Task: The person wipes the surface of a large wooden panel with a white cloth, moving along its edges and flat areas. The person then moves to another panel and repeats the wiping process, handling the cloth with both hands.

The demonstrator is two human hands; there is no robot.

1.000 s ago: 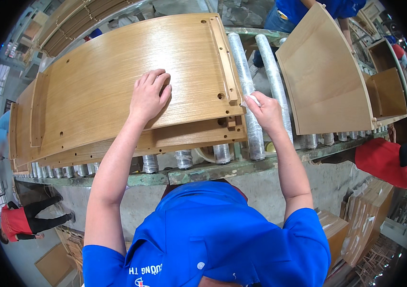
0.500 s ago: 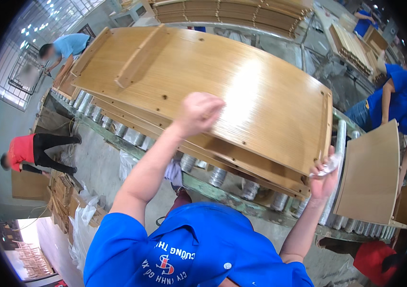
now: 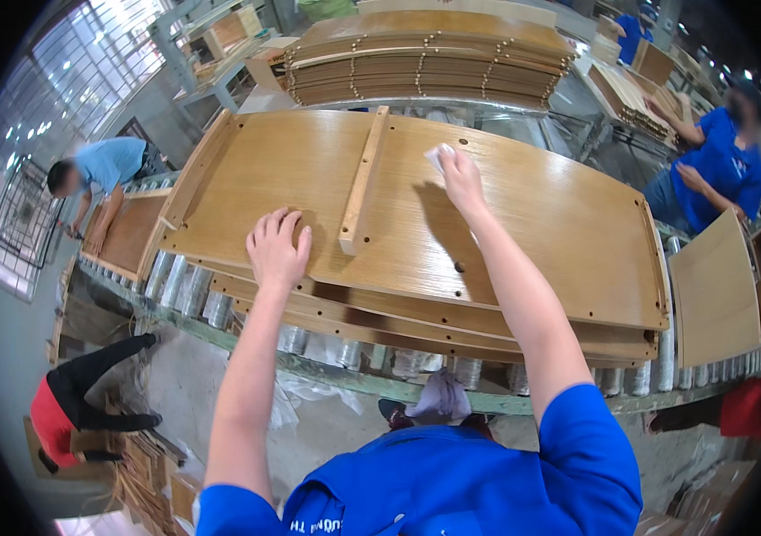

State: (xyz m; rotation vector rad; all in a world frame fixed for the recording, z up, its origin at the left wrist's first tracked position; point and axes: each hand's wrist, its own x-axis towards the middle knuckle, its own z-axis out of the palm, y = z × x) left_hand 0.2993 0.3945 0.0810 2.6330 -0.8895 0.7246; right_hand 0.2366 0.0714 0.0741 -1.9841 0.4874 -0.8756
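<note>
In front of me lies a large varnished wooden panel (image 3: 532, 214) with dark holes along its edges. A wooden crossbar (image 3: 365, 179) stands up from it left of the middle, with end strips at both short sides. My left hand (image 3: 277, 250), fingers spread, is at the panel's near edge, left of the crossbar, and holds nothing. Reaching over the far middle of the panel, right of the crossbar, my right hand (image 3: 462, 179) is closed on a small crumpled white wad (image 3: 439, 158). Whether the wad touches the wood is hard to see. More panels (image 3: 425, 313) are stacked underneath.
The stack rests on a roller conveyor (image 3: 193, 290). Beyond it stands a tall stack of boards (image 3: 425, 67). A worker in light blue (image 3: 112, 170) bends over a frame at left; one in dark blue (image 3: 720, 165) stands at right near an upright board (image 3: 715, 286).
My right hand has moved from the panel's right end to its far middle, keeping the white wad. My left hand, closed before, has opened and shifted left. The view has turned too.
</note>
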